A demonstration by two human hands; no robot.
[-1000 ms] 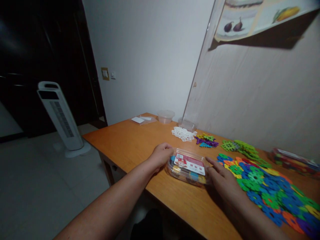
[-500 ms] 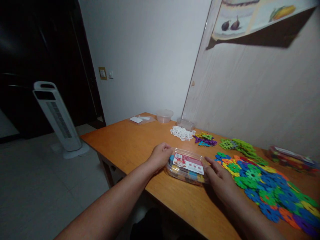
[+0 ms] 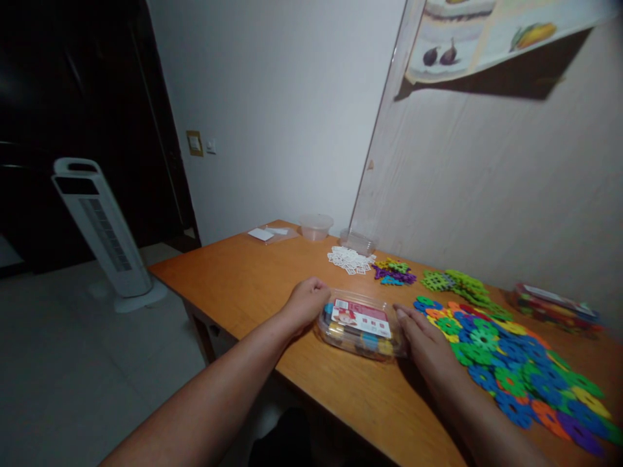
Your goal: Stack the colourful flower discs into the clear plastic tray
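A clear plastic clamshell box [image 3: 360, 324] with a red and white label lies on the table in front of me, its lid down. Through its wall I see blue, yellow and dark pieces. My left hand [image 3: 309, 301] is closed at the box's left end, fingers curled against the edge. On the opposite end, my right hand [image 3: 423, 334] grips the side, its fingers held together and fairly straight along the edge. Part of each hand's grip is hidden behind the box's rim and the hand itself.
A wide spread of coloured flower-shaped discs [image 3: 530, 370] lies right of my right hand. Behind are green pieces [image 3: 462, 285], purple and yellow pieces [image 3: 394, 272], white pieces [image 3: 351, 259], a clear tray [image 3: 357, 242], a round tub [image 3: 316, 227] and another filled box [image 3: 555, 305].
The fingers of my right hand have straightened along the box's side. My left hand stays at the left end. The whole view has shifted slightly.
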